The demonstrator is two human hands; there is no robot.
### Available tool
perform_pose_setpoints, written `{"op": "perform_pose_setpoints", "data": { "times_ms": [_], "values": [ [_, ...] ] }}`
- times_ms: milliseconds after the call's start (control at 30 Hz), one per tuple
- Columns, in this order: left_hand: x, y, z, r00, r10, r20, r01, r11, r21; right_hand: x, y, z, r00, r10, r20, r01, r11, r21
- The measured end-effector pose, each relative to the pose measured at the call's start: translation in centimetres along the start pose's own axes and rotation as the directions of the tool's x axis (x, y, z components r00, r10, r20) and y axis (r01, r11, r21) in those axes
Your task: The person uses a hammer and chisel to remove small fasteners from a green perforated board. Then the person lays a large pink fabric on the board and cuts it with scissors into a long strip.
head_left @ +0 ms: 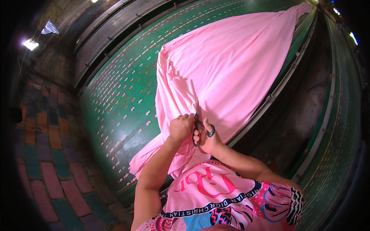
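A long sheet of pink fabric (239, 57) lies spread over a green table, bunched into folds along its left side. My left hand (182, 127) is closed on the gathered edge of the fabric, just left of the blades. In my right hand (209, 141) is a pair of dark scissors (197, 115), with thumb and fingers through the black handle loops. The loops are spread apart and the blades point away from me at the folds. Whether the cloth lies between the blades is hard to see.
Under the fabric runs the long green table (127, 88), marked with rows of small pale spots. A metal rail (281, 86) edges its right side, with a dark gap beyond and another green table (347, 154). Coloured bricks (54, 181) show at left, near a bright lamp (31, 44).
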State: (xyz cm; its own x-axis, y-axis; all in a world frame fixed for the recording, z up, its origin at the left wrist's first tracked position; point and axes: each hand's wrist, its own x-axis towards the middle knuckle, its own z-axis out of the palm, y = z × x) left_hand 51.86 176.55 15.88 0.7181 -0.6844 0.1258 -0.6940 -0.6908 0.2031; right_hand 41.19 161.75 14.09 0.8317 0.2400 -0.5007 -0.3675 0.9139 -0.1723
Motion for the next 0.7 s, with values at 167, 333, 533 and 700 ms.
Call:
{"op": "perform_pose_setpoints", "data": {
  "times_ms": [167,333,533,700],
  "values": [
    [0.7,0.5,-0.6,0.999,0.018,-0.035,-0.018,1.000,0.012,0.8,-0.4,-0.4,0.993,-0.098,-0.062,0.091,0.989,-0.117],
    [0.5,1.4,-1.4,0.999,0.031,-0.036,-0.031,1.000,-0.004,1.4,-0.7,0.2,0.992,-0.120,-0.026,0.119,0.992,-0.041],
    [0.0,1.4,-1.3,0.998,-0.004,-0.066,0.000,0.998,-0.055,2.5,-0.7,0.0,0.986,-0.137,-0.098,0.125,0.985,-0.116],
    [-0.2,1.5,-2.1,0.989,-0.024,-0.145,0.008,0.994,-0.113,3.0,-1.2,0.4,0.988,-0.145,-0.061,0.140,0.987,-0.072]
  ]
}}
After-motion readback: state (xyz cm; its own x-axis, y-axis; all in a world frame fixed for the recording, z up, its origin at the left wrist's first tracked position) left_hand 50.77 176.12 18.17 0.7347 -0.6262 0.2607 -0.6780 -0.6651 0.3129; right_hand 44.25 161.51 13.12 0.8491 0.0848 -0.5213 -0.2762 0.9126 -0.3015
